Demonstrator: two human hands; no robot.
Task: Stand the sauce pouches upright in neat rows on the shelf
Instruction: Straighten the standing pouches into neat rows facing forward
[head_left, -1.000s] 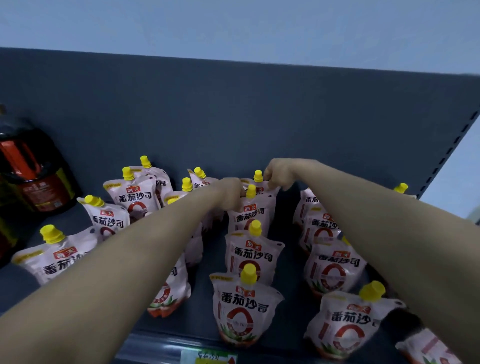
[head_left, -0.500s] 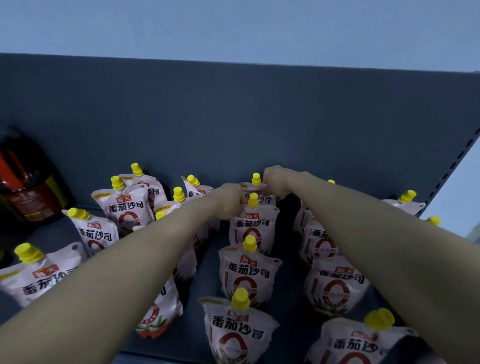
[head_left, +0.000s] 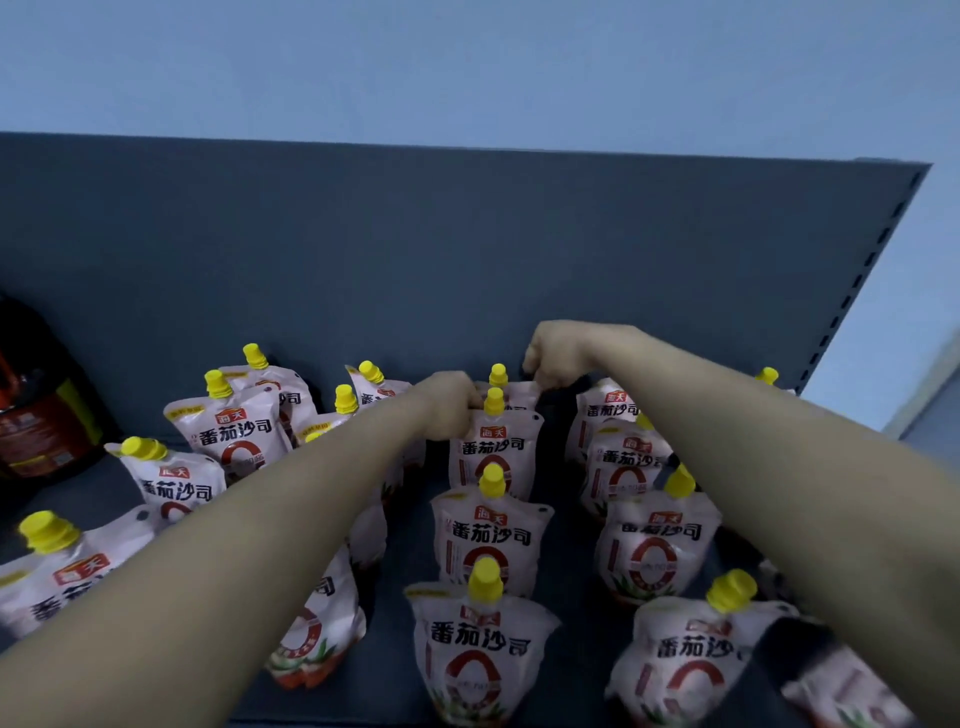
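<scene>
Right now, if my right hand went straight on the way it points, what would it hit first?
Probably the shelf's back panel, just behind the rear middle pouch that the right hand pinches; depth is unclear.

pouches (head_left: 492, 538) rowed on shelf (head_left: 576, 582), jug (head_left: 39, 400) far left

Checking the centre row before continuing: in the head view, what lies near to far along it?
Front pouch → second pouch → third pouch → rearmost pouch, its right corner pinched by the right hand → shelf back panel.
</scene>
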